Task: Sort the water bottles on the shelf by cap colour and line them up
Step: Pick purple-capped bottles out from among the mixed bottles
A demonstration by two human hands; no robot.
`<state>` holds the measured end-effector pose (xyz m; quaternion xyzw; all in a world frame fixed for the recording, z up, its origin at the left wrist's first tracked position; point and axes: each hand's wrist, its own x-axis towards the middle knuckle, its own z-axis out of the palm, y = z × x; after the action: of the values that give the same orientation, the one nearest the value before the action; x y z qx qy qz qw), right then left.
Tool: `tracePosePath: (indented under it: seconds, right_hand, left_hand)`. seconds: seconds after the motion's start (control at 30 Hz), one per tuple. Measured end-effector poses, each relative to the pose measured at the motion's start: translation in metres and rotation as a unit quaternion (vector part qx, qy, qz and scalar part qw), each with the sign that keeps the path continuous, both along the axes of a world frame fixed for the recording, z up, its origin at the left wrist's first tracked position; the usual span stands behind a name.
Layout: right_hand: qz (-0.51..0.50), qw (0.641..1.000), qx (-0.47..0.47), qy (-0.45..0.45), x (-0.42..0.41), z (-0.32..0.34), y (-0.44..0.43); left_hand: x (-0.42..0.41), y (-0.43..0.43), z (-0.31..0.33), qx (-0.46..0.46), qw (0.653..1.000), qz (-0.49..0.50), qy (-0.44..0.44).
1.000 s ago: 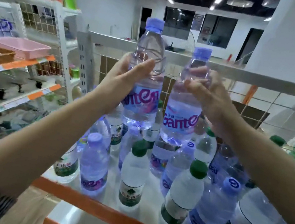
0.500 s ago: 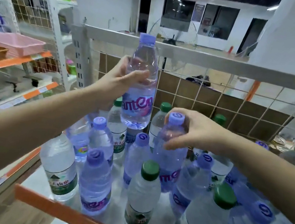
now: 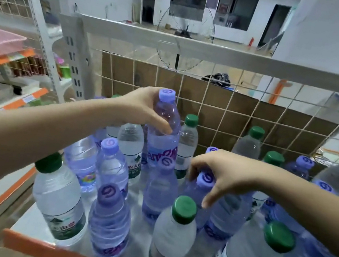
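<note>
we grip the rear purple-capped bottle (image 3: 162,149) by its shoulder with our left hand (image 3: 145,108) | our right hand (image 3: 223,173) clasps the nearer purple-capped bottle (image 3: 205,180) by its top

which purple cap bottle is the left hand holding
The purple-capped bottle at the back whose cap stands highest; the left hand grips its neck and shoulder.

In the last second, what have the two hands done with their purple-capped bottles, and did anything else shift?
Both came down. The right hand lowered the right-hand bottle into the middle of the cluster, fingers still curled round its top. The left hand brought the left-hand bottle down to the back, beside a green-capped bottle; its base is hidden. Neither was let go. The front-row bottles look unmoved.
</note>
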<state>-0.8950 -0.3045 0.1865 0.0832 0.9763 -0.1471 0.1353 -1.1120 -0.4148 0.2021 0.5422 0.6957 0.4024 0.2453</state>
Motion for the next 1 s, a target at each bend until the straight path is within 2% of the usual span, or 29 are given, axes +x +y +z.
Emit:
tracePosePath:
  seconds: [0.07,0.13,0.23,0.33,0.57,0.67,0.77,0.87,1.0]
  right_hand:
    - [-0.015,1.0,-0.025,-0.004,0.003,0.006,0.004]
    - [-0.036,0.997,-0.07,0.009,0.005,0.01,0.008]
    - [-0.072,0.985,-0.151,0.041,0.008,0.01,0.013]
    - [-0.104,0.976,-0.175,0.079,0.008,0.01,0.017]
    - [-0.158,0.958,-0.18,0.157,-0.001,0.01,0.016]
    - [-0.167,0.95,-0.17,0.201,-0.007,0.016,0.016]
    - [-0.183,0.948,-0.09,0.244,-0.022,0.016,0.025]
    - [-0.205,0.96,-0.027,0.187,-0.044,0.007,0.037]
    - [-0.222,0.968,-0.054,0.103,-0.073,-0.016,0.047]
  left_hand:
    - [0.002,0.002,0.003,-0.06,0.988,0.008,0.139]
    - [0.007,0.006,0.003,-0.088,0.958,0.014,0.271]
    - [0.011,0.01,-0.004,-0.115,0.94,-0.003,0.32]
    - [0.013,0.012,-0.013,-0.163,0.922,-0.024,0.351]
    - [0.012,0.012,-0.009,-0.172,0.902,-0.04,0.393]
    - [0.007,-0.004,0.008,-0.122,0.927,-0.017,0.354]
    - [-0.002,-0.027,0.023,-0.037,0.951,0.031,0.306]
    - [-0.016,-0.046,0.025,0.002,0.955,0.082,0.285]
    - [-0.031,-0.058,0.015,-0.065,0.956,0.116,0.263]
